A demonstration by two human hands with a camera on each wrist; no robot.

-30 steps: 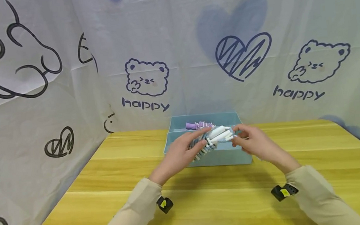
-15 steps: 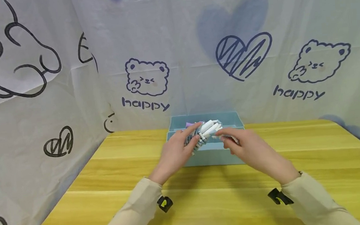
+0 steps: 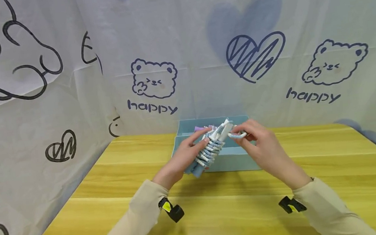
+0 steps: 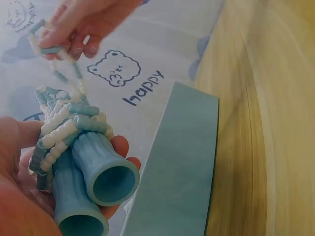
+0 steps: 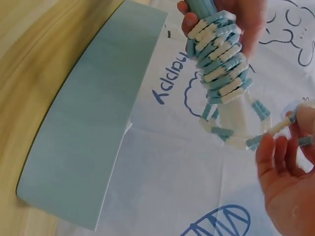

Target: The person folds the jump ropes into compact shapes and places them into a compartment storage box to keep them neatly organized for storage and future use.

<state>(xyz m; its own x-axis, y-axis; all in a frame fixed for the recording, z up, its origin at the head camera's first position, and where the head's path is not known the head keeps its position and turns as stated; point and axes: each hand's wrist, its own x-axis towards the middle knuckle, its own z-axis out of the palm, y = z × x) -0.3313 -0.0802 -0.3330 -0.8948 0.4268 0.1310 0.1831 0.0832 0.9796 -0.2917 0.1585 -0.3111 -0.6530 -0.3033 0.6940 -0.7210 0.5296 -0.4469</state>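
Note:
My left hand [image 3: 183,158] grips a bundled beaded jump rope [image 3: 211,152] above a light blue box. Its blue and white beaded cord is wound round the two handles, whose flared, hollow blue ends [image 4: 113,182] point toward the left wrist camera. The bundle tilts, with its white end [image 3: 224,131] up and to the right. With thumb and fingers, my right hand [image 3: 264,142] pinches a loose loop of the beaded cord [image 5: 280,128] just right of the bundle. The loop still joins the coil in the right wrist view.
The light blue box [image 3: 235,163] stands open on the wooden table [image 3: 216,212], close to the back curtain [image 3: 198,83]. A purple jump rope [image 3: 199,128] lies in it, partly hidden by my left hand and the bundle. Another printed curtain [image 3: 67,117] hangs at the left.
The bundle has turned steeper, and its blue handle ends have come into view at lower left. My right hand moved left, then slightly back right, with a beaded loop now pulled out.

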